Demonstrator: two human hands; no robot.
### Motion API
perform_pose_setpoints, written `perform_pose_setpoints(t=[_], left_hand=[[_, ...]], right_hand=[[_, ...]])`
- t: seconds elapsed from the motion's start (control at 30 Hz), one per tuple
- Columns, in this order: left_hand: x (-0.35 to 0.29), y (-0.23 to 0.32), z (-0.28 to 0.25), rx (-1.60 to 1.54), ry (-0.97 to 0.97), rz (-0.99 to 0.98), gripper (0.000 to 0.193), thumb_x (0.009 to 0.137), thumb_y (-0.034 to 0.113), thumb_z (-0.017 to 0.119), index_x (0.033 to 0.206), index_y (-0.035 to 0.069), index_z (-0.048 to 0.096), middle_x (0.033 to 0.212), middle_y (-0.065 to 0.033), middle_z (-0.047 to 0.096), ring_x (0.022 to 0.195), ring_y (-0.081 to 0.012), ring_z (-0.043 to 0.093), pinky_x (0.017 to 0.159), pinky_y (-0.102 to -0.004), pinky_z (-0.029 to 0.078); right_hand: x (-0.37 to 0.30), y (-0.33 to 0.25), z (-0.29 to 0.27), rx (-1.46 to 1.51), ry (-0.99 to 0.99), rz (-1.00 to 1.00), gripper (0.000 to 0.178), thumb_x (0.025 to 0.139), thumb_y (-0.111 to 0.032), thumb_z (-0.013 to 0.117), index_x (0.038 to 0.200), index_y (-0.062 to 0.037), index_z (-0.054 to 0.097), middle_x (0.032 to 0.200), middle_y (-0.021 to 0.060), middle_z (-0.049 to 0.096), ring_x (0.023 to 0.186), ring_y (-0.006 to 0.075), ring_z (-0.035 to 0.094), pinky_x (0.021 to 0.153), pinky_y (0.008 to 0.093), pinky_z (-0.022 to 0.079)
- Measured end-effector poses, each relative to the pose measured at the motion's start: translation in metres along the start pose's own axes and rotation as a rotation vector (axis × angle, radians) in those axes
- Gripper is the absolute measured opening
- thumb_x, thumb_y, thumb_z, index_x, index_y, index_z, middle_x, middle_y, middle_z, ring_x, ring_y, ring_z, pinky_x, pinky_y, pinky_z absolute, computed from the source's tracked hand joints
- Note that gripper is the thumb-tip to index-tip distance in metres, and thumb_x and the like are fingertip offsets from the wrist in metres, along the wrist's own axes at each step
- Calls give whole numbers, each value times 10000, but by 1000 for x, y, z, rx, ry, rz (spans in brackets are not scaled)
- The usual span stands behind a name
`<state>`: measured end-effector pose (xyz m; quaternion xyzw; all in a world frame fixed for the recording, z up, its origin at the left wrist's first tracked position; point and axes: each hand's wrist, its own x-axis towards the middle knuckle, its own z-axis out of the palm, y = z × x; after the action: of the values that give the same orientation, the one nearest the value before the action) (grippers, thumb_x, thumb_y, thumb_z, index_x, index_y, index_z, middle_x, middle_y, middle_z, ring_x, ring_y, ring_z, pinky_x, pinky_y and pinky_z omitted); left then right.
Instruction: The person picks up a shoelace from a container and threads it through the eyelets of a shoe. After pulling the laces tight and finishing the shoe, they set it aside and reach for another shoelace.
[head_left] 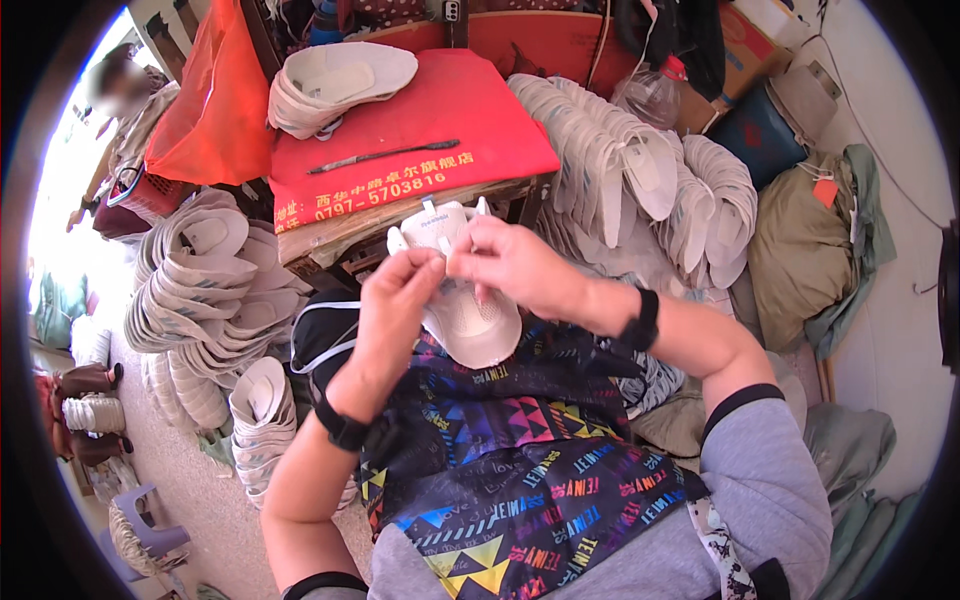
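White shoe [485, 340] sits with toe toward the body and tongue toward the table [352, 238], its long axis slightly slanted, beneath left hand [396, 298] and right hand [530, 265], both equally near. Each pinches some small part at its opening, apparently, though too hidden to name.

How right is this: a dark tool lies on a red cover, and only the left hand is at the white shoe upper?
"Only" is wrong: the head view shows the right hand at the white shoe upper, alongside the left hand.
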<state>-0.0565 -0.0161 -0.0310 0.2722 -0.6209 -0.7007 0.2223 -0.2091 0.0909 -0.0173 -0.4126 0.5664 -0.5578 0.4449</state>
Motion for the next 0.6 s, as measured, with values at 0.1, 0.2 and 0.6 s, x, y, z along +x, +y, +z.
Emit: perform_pose_setpoints(t=[0.1, 0.2, 0.6], left_hand=[[-18, 23, 10, -349, -15, -36, 154, 952, 142, 615, 1031, 16, 654, 879, 25, 623, 719, -50, 519, 662, -191, 429], [-10, 29, 9, -373, -12, -3, 149, 953, 128, 607, 1041, 11, 634, 913, -3, 636, 753, -71, 579, 703, -208, 475], [11, 10, 6, -223, 72, 53, 316, 908, 6, 596, 1168, -21, 418, 962, -129, 637, 828, -186, 675, 765, -290, 556]], right_hand=[[-13, -40, -1, -4, -105, -175, 109, 949, -138, 600, 932, -30, 609, 834, 2, 588, 641, 76, 592, 580, 236, 501], [-9, -57, -10, 88, -90, -162, 108, 955, -125, 587, 969, -18, 590, 878, 17, 581, 678, 92, 628, 582, 242, 530], [27, -16, -5, -265, -87, -185, 97, 883, -24, 611, 978, 1, 614, 879, 34, 573, 745, 93, 596, 634, 249, 517]])
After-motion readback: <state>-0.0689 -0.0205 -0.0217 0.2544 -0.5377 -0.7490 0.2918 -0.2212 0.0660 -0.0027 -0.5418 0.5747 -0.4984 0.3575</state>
